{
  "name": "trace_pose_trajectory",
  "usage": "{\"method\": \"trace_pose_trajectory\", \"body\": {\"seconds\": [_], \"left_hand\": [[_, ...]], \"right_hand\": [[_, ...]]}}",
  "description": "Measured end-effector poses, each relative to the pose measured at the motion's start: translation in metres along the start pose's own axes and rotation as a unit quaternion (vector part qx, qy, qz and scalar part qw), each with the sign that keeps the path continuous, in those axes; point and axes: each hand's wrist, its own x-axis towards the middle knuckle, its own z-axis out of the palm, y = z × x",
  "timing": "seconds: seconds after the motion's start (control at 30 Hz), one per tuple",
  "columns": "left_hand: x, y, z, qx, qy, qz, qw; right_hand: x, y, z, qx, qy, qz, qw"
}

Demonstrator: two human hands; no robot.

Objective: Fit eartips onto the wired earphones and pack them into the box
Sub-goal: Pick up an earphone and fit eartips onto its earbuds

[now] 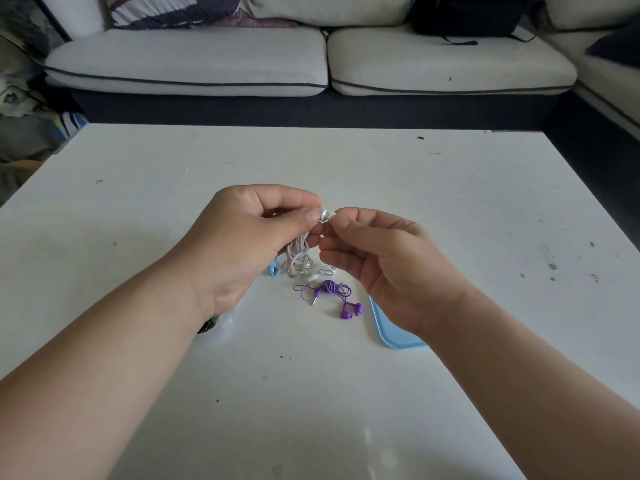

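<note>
White earphones (299,258) pinched by fingers (304,216) of left hand (249,237) and right hand (388,261); blue box (391,336) part-hidden.

You face a white desk (450,202), its top scuffed and dotted with small dark marks, most thickly near the right edge. Beyond the far edge stands a pale sofa (187,64) with dark piping on its seat cushions and a dark base. A striped blanket (166,10) lies at its back on your left, and a black bag (464,13) sits on the right cushion. A second sofa section (602,77) runs past the far right corner. Mixed clutter (31,109) is piled off the left edge. The daylight is soft and even.
</note>
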Motion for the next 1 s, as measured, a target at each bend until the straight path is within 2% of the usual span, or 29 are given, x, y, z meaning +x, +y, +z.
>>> {"method": "trace_pose_trajectory", "body": {"seconds": [0.27,0.47,0.73,1.0], "left_hand": [[0.000,-0.003,0.006,0.049,0.018,0.027,0.998],[-0.004,-0.011,0.008,0.061,0.030,0.027,0.997],[-0.017,-0.046,0.019,0.054,0.052,-0.044,0.996],[-0.028,-0.065,0.027,0.069,0.030,-0.093,0.993]], "right_hand": [[-0.003,0.004,0.004,-0.017,0.022,-0.026,0.999],[-0.007,0.020,0.015,-0.023,0.093,-0.030,0.995],[-0.023,0.054,0.014,-0.017,0.174,0.019,0.984],[-0.041,0.063,-0.001,-0.028,0.167,0.068,0.983]]}}
